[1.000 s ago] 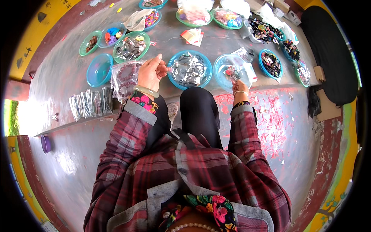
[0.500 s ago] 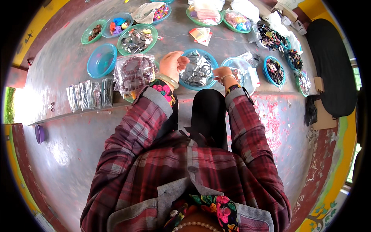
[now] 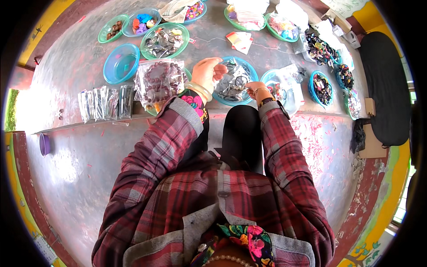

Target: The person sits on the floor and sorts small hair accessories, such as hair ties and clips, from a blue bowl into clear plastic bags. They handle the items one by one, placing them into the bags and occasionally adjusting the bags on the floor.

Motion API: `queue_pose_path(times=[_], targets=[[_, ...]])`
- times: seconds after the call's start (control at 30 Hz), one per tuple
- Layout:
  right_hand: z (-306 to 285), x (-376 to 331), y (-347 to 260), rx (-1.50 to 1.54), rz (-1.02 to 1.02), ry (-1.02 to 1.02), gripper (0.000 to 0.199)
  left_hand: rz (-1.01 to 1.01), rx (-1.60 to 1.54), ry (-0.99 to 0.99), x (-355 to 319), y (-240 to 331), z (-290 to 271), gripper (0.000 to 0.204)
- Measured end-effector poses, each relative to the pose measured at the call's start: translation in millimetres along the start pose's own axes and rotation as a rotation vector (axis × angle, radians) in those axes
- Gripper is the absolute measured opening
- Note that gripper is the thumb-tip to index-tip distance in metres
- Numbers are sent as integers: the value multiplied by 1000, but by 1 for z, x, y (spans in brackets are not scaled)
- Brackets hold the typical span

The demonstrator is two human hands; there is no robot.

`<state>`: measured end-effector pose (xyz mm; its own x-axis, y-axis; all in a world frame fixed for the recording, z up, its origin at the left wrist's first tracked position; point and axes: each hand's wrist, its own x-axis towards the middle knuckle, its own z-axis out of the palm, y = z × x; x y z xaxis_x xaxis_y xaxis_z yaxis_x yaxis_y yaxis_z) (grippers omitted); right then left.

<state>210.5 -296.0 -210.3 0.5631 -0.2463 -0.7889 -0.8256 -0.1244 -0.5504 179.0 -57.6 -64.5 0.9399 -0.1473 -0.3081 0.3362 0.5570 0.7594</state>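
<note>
A blue basin [image 3: 252, 68] in front of my knees holds dark items in clear plastic packets [image 3: 234, 81]. My left hand [image 3: 207, 74], with pale bangles at the wrist, hovers at the basin's left rim. Its fingers are loosely bent and apart, and nothing shows in them. At the right rim is my right hand [image 3: 258, 90], its fingers drawn together; whatever they may hold is too small to make out. Beside it stands a pale blue tub [image 3: 268, 76] with clear packets. A clear bag of dark purple beads [image 3: 159, 80] lies left of my left hand.
An unfilled blue basin [image 3: 113, 71] and a row of flat packets [image 3: 104, 103] lie on the left. Behind stand a green basin [image 3: 187, 38] and flat cards [image 3: 240, 42]. A blue basket [image 3: 321, 89] is on the right. The raised ledge [image 3: 178, 116] ends before my knees.
The whole scene has shifted slightly right and down in the view. My hands stay by the same basin, with only a slight change in finger position.
</note>
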Motion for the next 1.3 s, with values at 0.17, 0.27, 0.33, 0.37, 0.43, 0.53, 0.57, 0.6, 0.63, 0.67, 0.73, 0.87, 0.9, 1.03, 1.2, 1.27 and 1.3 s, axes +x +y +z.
queue_pose_path(times=[0.17,0.27,0.33,0.37,0.43,0.53,0.57,0.6,0.63,0.67,0.73,0.87,0.9,1.03,1.2,1.27,1.3], targets=[[-11,-13,4,147,-197,-12,21,-16,-7,-9,2,-2,0,15],[-9,-24,4,98,-200,10,23,-27,4,-10,1,-5,0,15],[-7,-22,3,-3,-149,0,24,-39,23,-18,-1,-6,3,15],[-5,-21,1,-60,-129,11,25,-44,21,-28,-2,-6,5,15],[0,-15,-3,-174,-89,36,27,-54,16,-51,-4,-6,8,16],[7,15,0,-600,-179,76,36,-53,33,-45,-3,-6,7,17],[11,18,2,-673,-237,112,38,-53,38,-41,-1,-6,5,17],[8,19,4,-708,-341,49,38,-54,37,-40,-1,-6,4,17],[5,20,6,-738,-447,-13,38,-55,35,-41,-1,-5,3,17],[5,22,5,-608,-316,-10,37,-56,33,-43,-1,-5,3,17],[8,15,2,-364,-170,-30,31,-45,31,-33,-1,-4,1,17],[-1,-35,-1,170,-183,-110,13,-48,19,-26,-3,-3,2,16],[-5,-46,-2,291,-221,-188,11,-52,20,-33,-3,-3,3,17],[-6,-83,-14,644,-372,-385,10,-46,71,-17,3,-8,3,22],[13,-165,-41,700,-583,-438,3,-60,119,-224,-16,9,23,34],[22,-180,-45,675,-663,-439,5,-132,18,-438,-7,2,16,32],[27,-184,-45,645,-694,-423,5,-171,-32,-546,-7,3,16,31]])
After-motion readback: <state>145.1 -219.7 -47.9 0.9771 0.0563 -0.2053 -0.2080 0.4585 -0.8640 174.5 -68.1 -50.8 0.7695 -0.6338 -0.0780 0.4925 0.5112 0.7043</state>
